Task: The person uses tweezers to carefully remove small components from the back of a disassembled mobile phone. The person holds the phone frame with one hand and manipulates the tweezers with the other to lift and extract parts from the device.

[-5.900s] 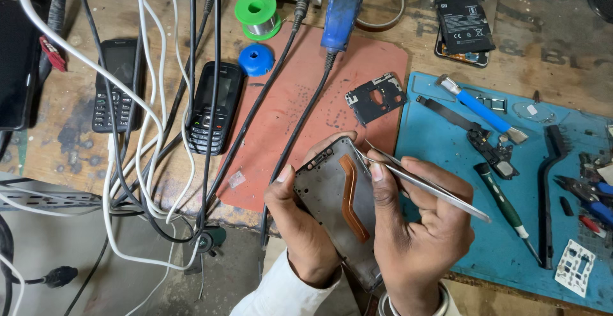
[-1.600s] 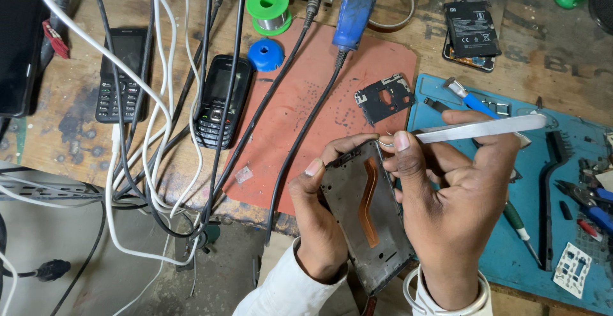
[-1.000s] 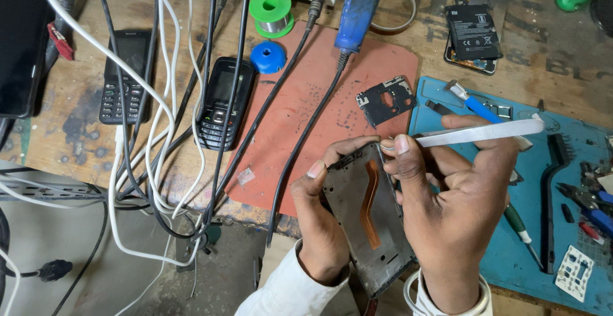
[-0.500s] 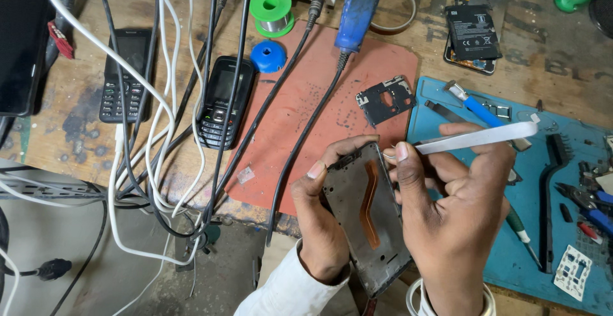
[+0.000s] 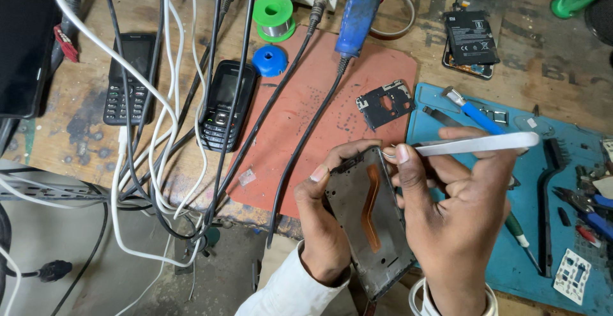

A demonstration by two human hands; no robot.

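- Low centre of the frame: our left hand (image 5: 322, 226) cradles an opened phone frame (image 5: 370, 223), fingers wrapped round its left edge, thumb on the top corner. An orange flex strip (image 5: 370, 204) runs down its middle.
- Our right hand (image 5: 456, 214) pinches white tweezers (image 5: 476, 143), thumb and forefinger clamped on the shaft, tips at the frame's upper right corner.
- Whether the tips grip anything, we cannot tell; too small.
- To do this well, we judge: brace the right fingers against the frame, keep the tips shallow and clear of the flex strip, and lift gently.
- Behind, centre: orange work mat (image 5: 319, 124) with a black bracket (image 5: 386, 102) on it; right, a blue mat (image 5: 511, 252) of tools.
- Upper left: two keypad phones (image 5: 220, 112) under tangled cables (image 5: 159, 131).
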